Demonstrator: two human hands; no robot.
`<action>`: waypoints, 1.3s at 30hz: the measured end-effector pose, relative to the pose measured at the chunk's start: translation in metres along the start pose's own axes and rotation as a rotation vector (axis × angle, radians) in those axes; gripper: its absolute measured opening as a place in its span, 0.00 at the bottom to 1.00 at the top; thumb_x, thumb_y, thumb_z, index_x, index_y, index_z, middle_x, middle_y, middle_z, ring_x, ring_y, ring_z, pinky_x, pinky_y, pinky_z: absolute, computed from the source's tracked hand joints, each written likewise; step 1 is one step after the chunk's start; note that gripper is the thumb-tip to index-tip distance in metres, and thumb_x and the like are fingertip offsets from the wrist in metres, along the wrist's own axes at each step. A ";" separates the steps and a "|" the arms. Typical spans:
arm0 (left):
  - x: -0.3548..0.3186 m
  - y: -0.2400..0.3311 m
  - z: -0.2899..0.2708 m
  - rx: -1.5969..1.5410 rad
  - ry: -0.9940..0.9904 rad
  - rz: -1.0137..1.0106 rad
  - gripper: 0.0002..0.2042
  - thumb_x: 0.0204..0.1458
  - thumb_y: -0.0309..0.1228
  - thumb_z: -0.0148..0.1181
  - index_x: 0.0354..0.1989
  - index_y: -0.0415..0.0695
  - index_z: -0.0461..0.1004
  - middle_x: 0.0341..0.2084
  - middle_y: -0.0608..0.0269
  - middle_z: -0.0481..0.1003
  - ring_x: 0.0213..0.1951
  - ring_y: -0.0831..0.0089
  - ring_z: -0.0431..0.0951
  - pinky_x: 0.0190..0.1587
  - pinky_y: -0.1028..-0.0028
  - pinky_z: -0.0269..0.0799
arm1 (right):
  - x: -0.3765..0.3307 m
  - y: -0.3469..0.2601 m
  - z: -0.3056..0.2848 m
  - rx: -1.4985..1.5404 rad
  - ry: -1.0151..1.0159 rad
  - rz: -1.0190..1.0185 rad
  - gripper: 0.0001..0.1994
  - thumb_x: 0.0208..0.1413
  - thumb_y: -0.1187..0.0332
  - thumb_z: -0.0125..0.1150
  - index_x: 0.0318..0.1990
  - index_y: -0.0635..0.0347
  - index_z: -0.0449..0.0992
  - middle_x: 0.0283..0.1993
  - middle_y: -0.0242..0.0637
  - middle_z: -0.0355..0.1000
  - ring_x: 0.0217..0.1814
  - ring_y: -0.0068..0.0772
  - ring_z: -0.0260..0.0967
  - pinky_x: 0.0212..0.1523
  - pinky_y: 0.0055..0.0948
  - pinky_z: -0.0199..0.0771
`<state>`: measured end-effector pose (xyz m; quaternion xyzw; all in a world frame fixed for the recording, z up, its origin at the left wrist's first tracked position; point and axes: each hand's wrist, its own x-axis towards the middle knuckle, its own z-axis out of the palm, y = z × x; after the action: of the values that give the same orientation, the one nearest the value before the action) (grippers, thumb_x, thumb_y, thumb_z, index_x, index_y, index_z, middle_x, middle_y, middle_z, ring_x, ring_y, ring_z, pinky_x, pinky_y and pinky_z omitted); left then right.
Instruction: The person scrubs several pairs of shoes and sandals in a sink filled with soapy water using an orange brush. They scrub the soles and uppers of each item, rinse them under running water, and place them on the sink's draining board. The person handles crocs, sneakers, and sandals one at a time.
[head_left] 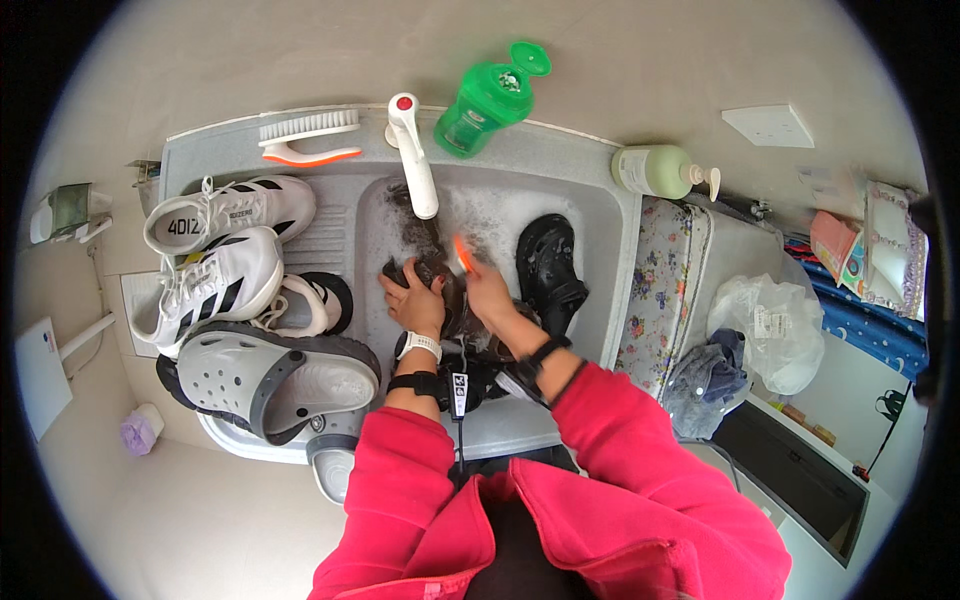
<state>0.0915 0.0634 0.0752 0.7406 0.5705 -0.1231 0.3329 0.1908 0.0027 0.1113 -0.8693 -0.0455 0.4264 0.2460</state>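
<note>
In the soapy basin of the grey sink (606,320), my left hand (414,302) is closed over a wet, dark brown item (452,300) that looks like a shoe. Much of that item is hidden beneath my hands and wrists. My right hand (490,297), just to the right, grips a brush (462,252) whose orange end sticks out past the fingers. Its bristles cannot be seen. A black clog (551,270) lies in the suds along the basin's right side. The white tap (412,160) reaches over the basin beyond my hands.
White sneakers (215,285) and a grey clog (235,375) crowd the left drainboard. Along the back ledge are a white-and-orange brush (310,135) and an open green container (483,110). A pump bottle (650,171) lies at the right corner, near a plastic bag (768,330).
</note>
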 end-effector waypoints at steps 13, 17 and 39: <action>0.000 -0.004 0.002 0.040 0.017 -0.002 0.33 0.53 0.48 0.65 0.66 0.65 0.57 0.70 0.37 0.41 0.62 0.36 0.58 0.58 0.45 0.60 | 0.005 -0.001 0.011 0.243 0.175 -0.285 0.20 0.64 0.73 0.44 0.62 0.60 0.70 0.34 0.44 0.74 0.34 0.27 0.64 0.37 0.32 0.68; 0.004 0.000 -0.003 0.044 -0.019 -0.016 0.34 0.53 0.48 0.65 0.67 0.65 0.56 0.70 0.38 0.42 0.61 0.37 0.59 0.57 0.45 0.61 | -0.016 0.019 0.006 0.186 0.119 -0.208 0.20 0.65 0.71 0.43 0.64 0.54 0.69 0.36 0.51 0.76 0.34 0.34 0.70 0.38 0.33 0.71; -0.062 -0.045 -0.045 -1.743 -0.286 -0.310 0.30 0.61 0.52 0.56 0.62 0.42 0.67 0.58 0.60 0.71 0.59 0.66 0.71 0.59 0.66 0.67 | -0.015 0.081 -0.052 -0.447 0.198 -0.292 0.23 0.63 0.65 0.49 0.67 0.51 0.64 0.44 0.54 0.75 0.41 0.58 0.75 0.40 0.51 0.76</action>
<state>0.0210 0.0499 0.1276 0.1172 0.5083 0.2192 0.8245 0.2101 -0.0925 0.1109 -0.9236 -0.2391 0.2788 0.1102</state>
